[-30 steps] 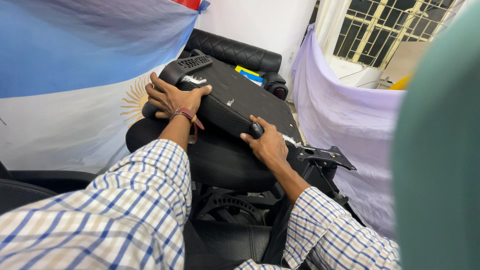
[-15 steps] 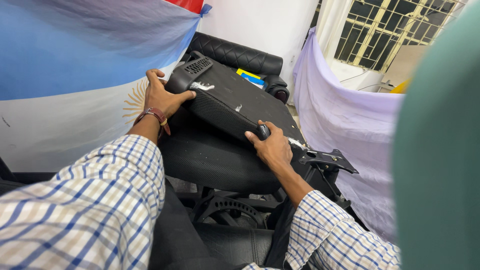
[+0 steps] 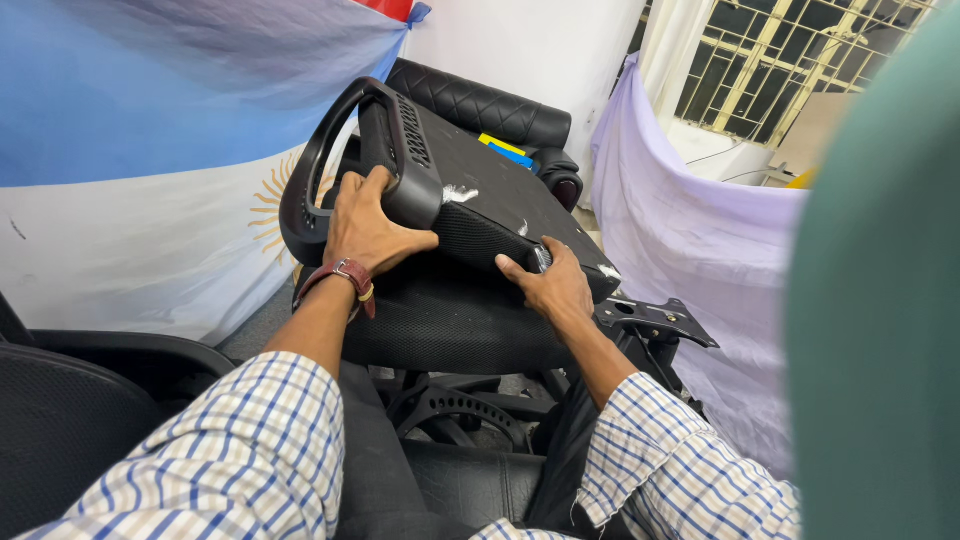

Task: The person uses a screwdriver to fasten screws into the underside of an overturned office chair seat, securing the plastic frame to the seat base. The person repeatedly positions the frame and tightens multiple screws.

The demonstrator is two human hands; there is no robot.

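Observation:
A black office chair backrest panel (image 3: 480, 205), scuffed with white marks, lies tilted over a black mesh seat cushion (image 3: 450, 320). My left hand (image 3: 368, 222), with a brown strap on its wrist, grips the panel's upper corner beside a curved black armrest loop (image 3: 305, 185). My right hand (image 3: 550, 285) clasps the panel's lower edge, thumb on top. A black metal bracket plate (image 3: 655, 320) sticks out just right of my right hand. Both sleeves are blue and white check.
A black chair base with spokes (image 3: 450, 405) lies below the cushion. A quilted black sofa (image 3: 480, 110) holding blue and yellow items stands behind. A blue and white flag with a sun hangs left, lilac cloth (image 3: 690, 240) drapes right, a barred window behind it.
The backrest panel has been raised and tilted up toward me. My left hand shifted from its far edge to the upper corner by the armrest loop; my right hand stays on the lower edge.

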